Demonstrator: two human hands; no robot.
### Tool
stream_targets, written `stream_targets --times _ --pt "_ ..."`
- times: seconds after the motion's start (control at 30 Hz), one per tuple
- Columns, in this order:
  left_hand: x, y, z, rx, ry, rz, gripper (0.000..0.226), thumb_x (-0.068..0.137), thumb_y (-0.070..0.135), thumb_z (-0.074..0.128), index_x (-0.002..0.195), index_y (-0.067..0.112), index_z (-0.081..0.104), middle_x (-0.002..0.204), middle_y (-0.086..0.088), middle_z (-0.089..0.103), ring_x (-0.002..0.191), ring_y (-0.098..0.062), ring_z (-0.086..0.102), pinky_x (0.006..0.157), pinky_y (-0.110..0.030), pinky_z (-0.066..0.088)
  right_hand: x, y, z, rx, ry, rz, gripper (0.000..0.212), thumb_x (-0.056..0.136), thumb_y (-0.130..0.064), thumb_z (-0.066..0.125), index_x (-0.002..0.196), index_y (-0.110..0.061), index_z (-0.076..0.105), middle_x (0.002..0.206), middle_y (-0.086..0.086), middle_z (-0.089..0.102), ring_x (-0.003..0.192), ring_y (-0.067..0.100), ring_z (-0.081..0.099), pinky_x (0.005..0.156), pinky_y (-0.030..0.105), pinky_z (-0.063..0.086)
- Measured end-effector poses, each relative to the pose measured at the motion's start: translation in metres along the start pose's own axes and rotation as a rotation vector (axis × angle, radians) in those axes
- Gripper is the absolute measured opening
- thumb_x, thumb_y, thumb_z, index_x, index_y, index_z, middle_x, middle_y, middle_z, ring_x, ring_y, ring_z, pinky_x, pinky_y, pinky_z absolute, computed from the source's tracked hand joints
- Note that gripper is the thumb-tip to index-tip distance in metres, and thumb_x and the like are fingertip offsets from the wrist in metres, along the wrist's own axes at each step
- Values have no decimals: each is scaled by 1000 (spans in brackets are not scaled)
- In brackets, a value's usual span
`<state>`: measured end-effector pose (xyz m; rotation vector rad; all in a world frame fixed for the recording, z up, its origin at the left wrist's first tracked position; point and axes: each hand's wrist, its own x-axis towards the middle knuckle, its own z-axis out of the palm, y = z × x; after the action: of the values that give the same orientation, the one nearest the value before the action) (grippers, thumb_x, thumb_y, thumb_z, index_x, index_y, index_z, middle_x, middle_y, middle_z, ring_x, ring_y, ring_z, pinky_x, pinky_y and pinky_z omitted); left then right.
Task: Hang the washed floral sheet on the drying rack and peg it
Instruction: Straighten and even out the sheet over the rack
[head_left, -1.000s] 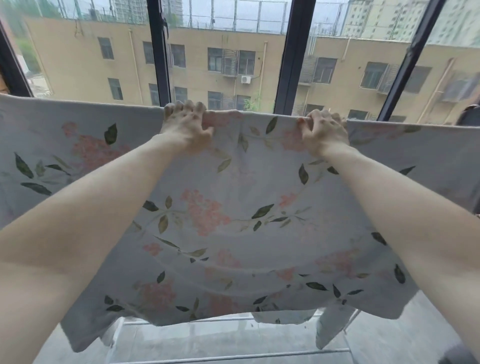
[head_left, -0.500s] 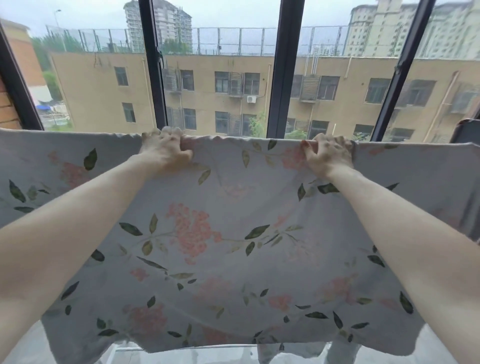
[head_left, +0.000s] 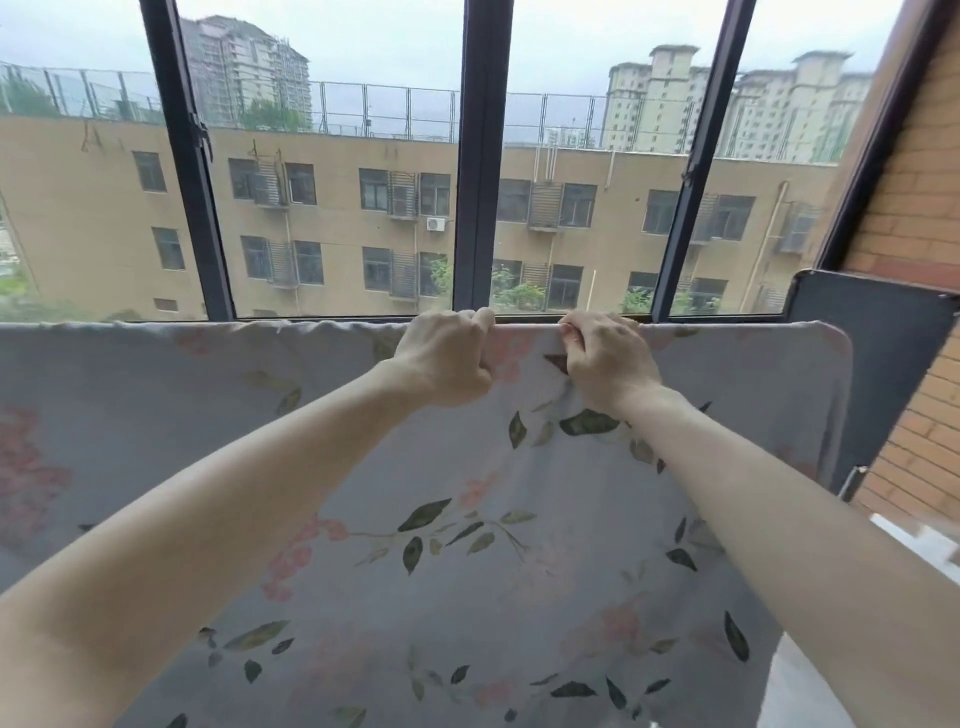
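The floral sheet (head_left: 467, 545), pale grey with pink blossoms and green leaves, hangs draped over a high horizontal bar of the drying rack, which it hides. It spans the whole width of the head view. My left hand (head_left: 447, 358) grips the sheet's top fold just left of centre, fingers curled over the edge. My right hand (head_left: 602, 358) pinches the same fold close beside it, thumb and fingers closed on the cloth. No pegs are visible.
A dark-framed window (head_left: 478, 182) stands right behind the sheet. At the right, a dark panel (head_left: 893, 374) and a brick wall (head_left: 924, 234) close in beside the sheet's rounded corner. A pale ledge (head_left: 919, 540) shows at lower right.
My hands have come much closer together along the top edge, both shifted right. The view has tilted up and right, and the sheet's right corner on the rack now shows.
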<state>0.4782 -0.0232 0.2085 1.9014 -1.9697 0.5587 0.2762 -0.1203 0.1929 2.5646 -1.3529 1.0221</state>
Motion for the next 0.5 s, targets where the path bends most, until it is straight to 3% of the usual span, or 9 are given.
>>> stream_targets --times 0.13,0.3,0.5 --pt "-3 -17 10 57 111 -15 20 80 30 57 92 19 45 90 -3 66 83 -31 63 70 -33 32 5 49 -4 -51 54 60 37 107 -47 35 99 -24 63 112 2 70 113 28 56 102 42 35" --pt "-6 -26 15 84 199 -17 17 81 29 59 88 19 47 81 -3 67 71 -31 57 65 -32 31 9 108 -3 -65 192 54 51 106 -55 29 93 -20 62 98 3 69 101 31 57 101 44 34" --pt "9 -2 19 11 109 -154 22 85 40 55 79 21 46 70 9 47 74 -26 50 74 -34 32 14 121 13 -26 321 -3 44 108 -48 34 86 -18 58 88 4 64 94 32 53 98 43 32"
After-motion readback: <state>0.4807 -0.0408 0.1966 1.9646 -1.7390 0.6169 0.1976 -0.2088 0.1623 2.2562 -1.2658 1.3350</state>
